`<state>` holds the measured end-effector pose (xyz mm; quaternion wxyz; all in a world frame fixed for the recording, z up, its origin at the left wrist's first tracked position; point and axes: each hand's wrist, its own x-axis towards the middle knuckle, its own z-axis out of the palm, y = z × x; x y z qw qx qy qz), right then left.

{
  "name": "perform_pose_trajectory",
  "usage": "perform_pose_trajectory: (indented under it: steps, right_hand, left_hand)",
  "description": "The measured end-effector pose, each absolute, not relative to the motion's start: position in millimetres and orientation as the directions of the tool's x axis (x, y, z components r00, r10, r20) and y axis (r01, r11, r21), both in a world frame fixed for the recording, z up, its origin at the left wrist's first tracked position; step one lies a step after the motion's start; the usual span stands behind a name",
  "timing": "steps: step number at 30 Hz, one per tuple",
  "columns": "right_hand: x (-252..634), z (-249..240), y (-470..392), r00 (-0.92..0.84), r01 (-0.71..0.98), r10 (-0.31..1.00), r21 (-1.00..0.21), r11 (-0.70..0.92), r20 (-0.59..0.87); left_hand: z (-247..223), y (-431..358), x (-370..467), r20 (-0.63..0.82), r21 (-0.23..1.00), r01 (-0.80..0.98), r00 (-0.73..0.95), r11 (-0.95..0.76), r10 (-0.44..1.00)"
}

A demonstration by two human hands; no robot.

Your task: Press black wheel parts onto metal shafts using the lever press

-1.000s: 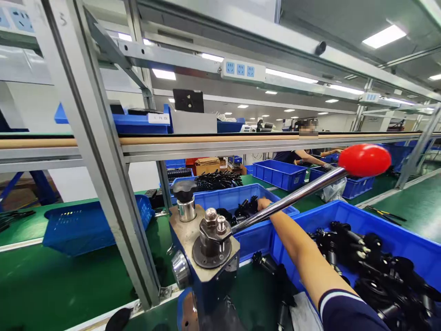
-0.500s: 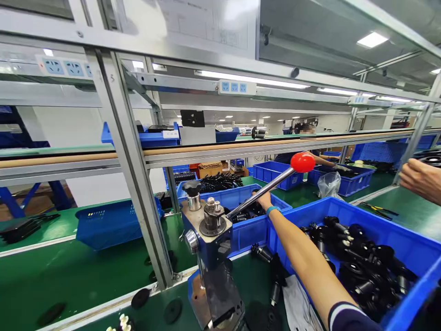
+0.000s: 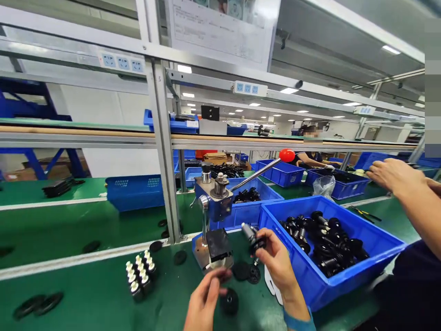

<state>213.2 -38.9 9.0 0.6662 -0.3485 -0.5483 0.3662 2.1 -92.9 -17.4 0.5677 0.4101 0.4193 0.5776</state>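
At the front of your bench, just before the hand press (image 3: 220,209), your right hand (image 3: 280,262) has a black-and-grey part (image 3: 252,237) pinched by its dark collar; the grey cylinder points up and left, and I'd guess gripping the collar keeps that end clear of your fingers. Your left hand (image 3: 204,301) is half curled, fingers parted, nothing obvious in it; a black disc (image 3: 229,302) sits right at its fingertips, can't tell if you're touching it. The red knob (image 3: 286,155) on the lever stands up and off to the right, which seems to leave room round the press base; the big blue bin (image 3: 330,290) full of black parts (image 3: 325,239) is probably parked on your right for an easy grab. The white-topped pieces (image 3: 139,271) stand upright in tight rows, likely so they're quick to count.

Surface-wise, it's a green bench top (image 3: 82,287) with loose discs scattered about; pliers (image 3: 365,214) lie beyond the bin. A neighbour's hand (image 3: 396,177) reaches in at right; power strips (image 3: 250,88) line the metal frame, ceiling lights behind.
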Motion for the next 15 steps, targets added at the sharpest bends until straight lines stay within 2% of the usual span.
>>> perform_pose_trajectory:
  steps: [2,4,7,9,11,13,15]
  right_hand:
    - [201.9,0.5,-69.1,-0.084,-0.028,0.844,-0.848,0.53,0.53]
    - [192.2,-0.8,-86.4,-0.243,0.118,0.824,-0.828,0.548,0.511]
    - [185.6,5.4,-91.4,-0.391,0.288,0.788,-0.75,0.595,0.475]
    - [189.0,17.0,-84.0,-0.413,0.332,0.742,-0.671,0.663,0.528]
    - [197.8,40.0,-71.1,-0.307,0.371,0.698,-0.594,0.714,0.647]
    - [209.0,76.7,-55.3,-0.04,0.391,0.616,-0.555,0.734,0.787]
    - [219.5,124.2,-37.4,0.281,0.361,0.449,-0.527,0.77,0.848]
  left_hand:
    - [-5.1,-83.9,12.7,-0.05,0.899,-0.421,0.174,0.12,0.983]
    - [3.4,-81.1,18.3,-0.078,0.869,-0.457,0.258,0.193,0.963]
    - [10.9,-78.7,15.9,-0.05,0.897,-0.415,0.249,0.153,0.967]
    - [16.4,-69.7,8.3,0.014,0.924,-0.378,0.181,0.057,0.983]
    - [23.1,-52.0,-0.8,0.12,0.947,-0.307,0.058,-0.097,0.991]
    - [28.7,-29.0,-7.7,0.219,0.963,-0.148,-0.053,-0.225,0.974]
    - [30.4,-6.4,-10.4,0.271,0.962,0.056,-0.071,-0.267,0.96]
